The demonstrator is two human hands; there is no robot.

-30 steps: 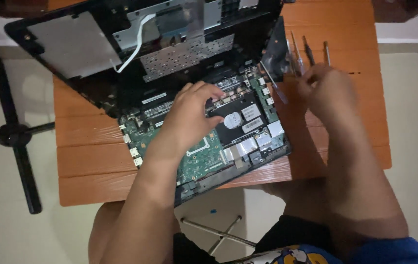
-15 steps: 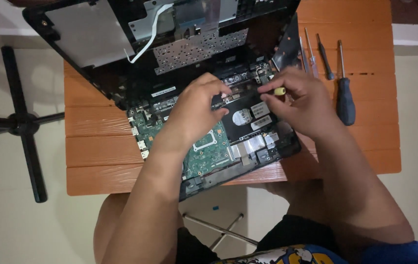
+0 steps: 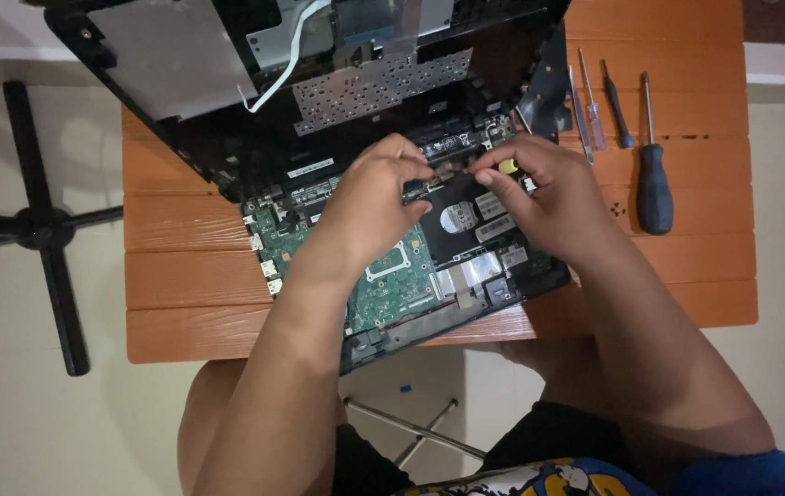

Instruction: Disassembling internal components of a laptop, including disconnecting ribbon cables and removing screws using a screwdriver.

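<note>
— Pale tiled floor (image 3: 778, 303) all around, black star-shaped stand base (image 3: 39, 225) off to the left?

— Yes. Then orange slatted wooden worktop (image 3: 190, 276), almost filled by an opened black laptop (image 3: 255, 156), lid tilted back, white cable (image 3: 287, 60) looping across it.

— Inside the chassis?

— Green circuit board (image 3: 383, 289) bared at the near left, black cover section to its right.

— Hands?

— Left hand (image 3: 370, 207) resting on the board, fingers curled narrow at the hinge edge. Right hand (image 3: 549, 197) just beside, pinched on a small yellow-tipped tool (image 3: 508, 166), tip at the same spot.

— Spare tools?

— Black-handled screwdriver (image 3: 654, 184) and three slim drivers (image 3: 594, 110) lying on the worktop, right of the laptop.
</note>
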